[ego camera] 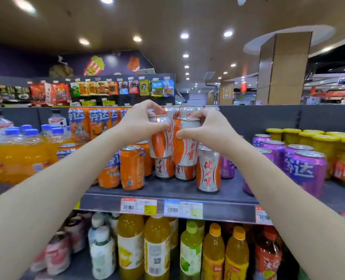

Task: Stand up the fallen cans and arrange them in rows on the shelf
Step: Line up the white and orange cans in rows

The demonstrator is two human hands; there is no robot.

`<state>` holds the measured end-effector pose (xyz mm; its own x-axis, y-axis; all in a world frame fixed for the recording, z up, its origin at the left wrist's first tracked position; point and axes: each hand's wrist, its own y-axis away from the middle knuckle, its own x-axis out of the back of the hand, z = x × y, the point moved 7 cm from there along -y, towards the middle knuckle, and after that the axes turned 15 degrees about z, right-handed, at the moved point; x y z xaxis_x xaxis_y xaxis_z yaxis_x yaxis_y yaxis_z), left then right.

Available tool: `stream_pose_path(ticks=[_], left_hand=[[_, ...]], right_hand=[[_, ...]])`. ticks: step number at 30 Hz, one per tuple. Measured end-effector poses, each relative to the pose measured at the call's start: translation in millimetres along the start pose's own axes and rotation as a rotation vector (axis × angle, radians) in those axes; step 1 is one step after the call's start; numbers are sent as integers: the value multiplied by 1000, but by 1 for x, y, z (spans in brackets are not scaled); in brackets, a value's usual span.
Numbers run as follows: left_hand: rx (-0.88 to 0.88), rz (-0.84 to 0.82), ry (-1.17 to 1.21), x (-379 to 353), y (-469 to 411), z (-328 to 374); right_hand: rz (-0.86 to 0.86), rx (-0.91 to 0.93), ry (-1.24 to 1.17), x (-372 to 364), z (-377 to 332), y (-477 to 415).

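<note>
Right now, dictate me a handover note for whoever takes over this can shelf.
Left hand grips the left-hand can; right hand grips the right-hand can. Both cans are upright, side by side.
Both are just above the lower cans on the shelf; contact is unclear.
The front can stands alone, upright.
Left to do: seat both, release, square the rows.

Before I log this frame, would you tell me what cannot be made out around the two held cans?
Head view:
- Whether the left can and right can rest on the cans below: contact blurred.
- Rear white cans: hidden by left hand and right hand.
- Price labels: print too small.
- A purple can: hidden by the right forearm.
</note>
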<state>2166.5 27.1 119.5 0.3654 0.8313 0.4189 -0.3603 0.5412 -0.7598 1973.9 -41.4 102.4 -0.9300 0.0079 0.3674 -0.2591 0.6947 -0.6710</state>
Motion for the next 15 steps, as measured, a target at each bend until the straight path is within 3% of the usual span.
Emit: stream_pose_path(ticks=[10, 15], left_hand=[[-31, -127, 12, -14, 39, -24], [-84, -262, -107, -24, 44, -29]], right_hand=[[-67, 48, 317, -29, 23, 13], [-22, 133, 521, -33, 24, 16]])
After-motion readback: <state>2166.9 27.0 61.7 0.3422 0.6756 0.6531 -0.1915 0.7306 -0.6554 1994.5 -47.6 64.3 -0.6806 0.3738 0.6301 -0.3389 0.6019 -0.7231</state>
